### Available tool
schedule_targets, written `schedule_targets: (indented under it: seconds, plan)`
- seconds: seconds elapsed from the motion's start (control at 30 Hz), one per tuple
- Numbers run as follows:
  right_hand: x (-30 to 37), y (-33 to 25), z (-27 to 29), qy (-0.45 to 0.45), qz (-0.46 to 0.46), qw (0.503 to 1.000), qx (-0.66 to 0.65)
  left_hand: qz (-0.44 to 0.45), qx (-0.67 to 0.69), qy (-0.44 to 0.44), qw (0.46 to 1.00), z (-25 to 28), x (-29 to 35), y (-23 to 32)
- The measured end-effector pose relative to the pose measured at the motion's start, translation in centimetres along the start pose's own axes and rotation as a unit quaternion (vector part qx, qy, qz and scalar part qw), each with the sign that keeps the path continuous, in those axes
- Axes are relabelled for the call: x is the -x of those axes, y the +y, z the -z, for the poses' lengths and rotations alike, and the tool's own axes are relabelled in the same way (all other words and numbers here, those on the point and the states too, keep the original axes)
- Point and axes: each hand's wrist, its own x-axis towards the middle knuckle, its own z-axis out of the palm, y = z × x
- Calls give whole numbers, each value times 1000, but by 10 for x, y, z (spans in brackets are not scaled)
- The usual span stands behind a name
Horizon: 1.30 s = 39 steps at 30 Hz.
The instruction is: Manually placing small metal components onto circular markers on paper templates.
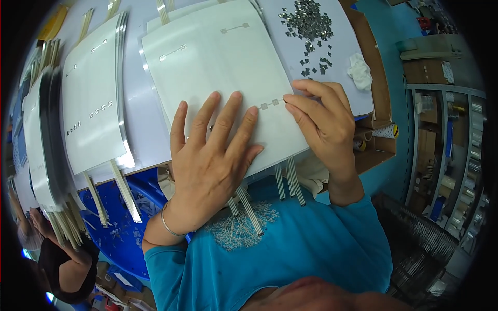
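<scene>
A white flexible circuit sheet (218, 65) with silvery square pads and striped ribbon tails (293, 179) lies in front of me at the table's near edge. My left hand (210, 150) rests on it, palm down, fingers stretched and spread. At the sheet's right side my right hand (329, 122) pinches thumb and forefinger together at the end of a row of pads (270, 104). A tiny dark metal piece (285, 101) shows at those fingertips, partly hidden. Beyond the right hand lies a heap of small shiny metal pieces (307, 22), with several scattered nearer.
Further sheets (96, 93) lie stacked to the left, beside another upright-looking bundle (41, 135). A crumpled white tissue (359, 71) sits near the table's right edge, by an open cardboard box (377, 67). Below left is a blue bin (116, 228). Another person (67, 264) is at far left.
</scene>
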Motion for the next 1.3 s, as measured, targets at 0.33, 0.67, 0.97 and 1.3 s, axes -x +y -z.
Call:
schedule_targets:
  seconds: [0.33,0.67,0.97,1.3]
  plan:
    - [-6,-3,11,-61,22,997,-52,10,26,9,1000,-4,2,0]
    - [13,-3,7,-35,67,996,-37,23,33,-1,999,-4,1,-1]
    - [17,5,18,-115,65,991,-37,34,37,1,999,-3,0,-3]
    - [-10,32,8,-130,151,980,-5,43,52,-8,998,1,-1,-3]
